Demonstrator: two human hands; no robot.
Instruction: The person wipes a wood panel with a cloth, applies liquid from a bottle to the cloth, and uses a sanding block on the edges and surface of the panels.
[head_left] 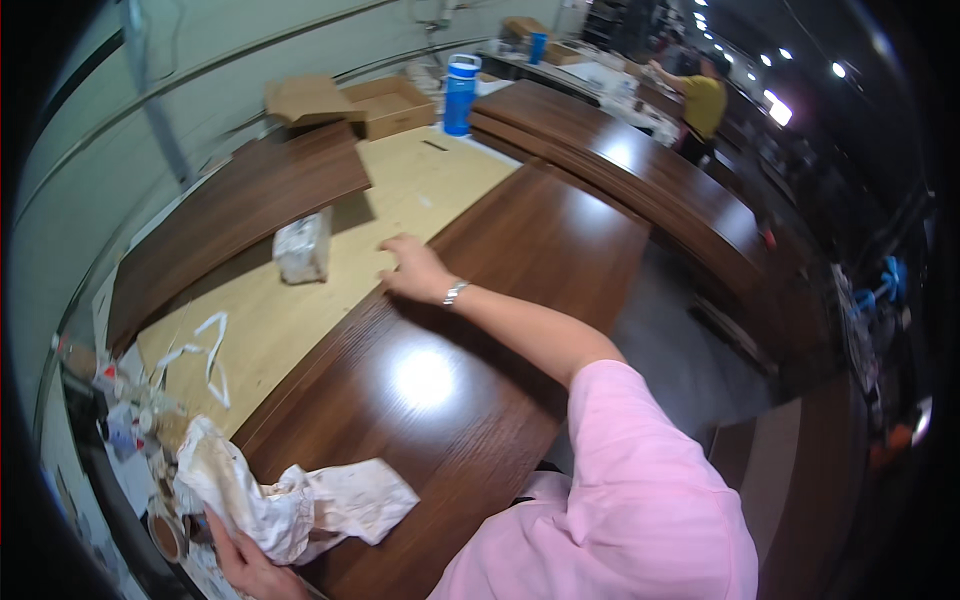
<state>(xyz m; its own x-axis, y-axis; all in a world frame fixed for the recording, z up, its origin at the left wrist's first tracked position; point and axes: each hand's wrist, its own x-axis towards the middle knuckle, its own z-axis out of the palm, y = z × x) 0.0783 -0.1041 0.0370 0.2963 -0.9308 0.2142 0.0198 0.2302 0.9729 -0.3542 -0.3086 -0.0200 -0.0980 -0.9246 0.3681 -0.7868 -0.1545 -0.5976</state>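
A dark brown wood-grain panel (480, 400) lies across the bench before me, with light glaring off its surface. At the lower left, my left hand (255, 570) grips a crumpled white cloth (240, 490) with brownish stains; part of the cloth spreads over the panel's near end. Some of that hand's fingers are hidden by the cloth. My right hand (418, 272), with a metal watch or bracelet at the wrist, is stretched over the panel's far long edge. Its fingers are apart and hold nothing. Beyond them a block wrapped in clear plastic (302, 248) stands on the pale board.
A second brown panel (240, 205) leans at the wall side. More brown panels (620, 150) are stacked at the far end. A blue bottle (460, 95), cardboard boxes (385, 105) and white strips (215, 355) lie about. Small clutter lines the left edge. A person (703, 100) in yellow stands farther off.
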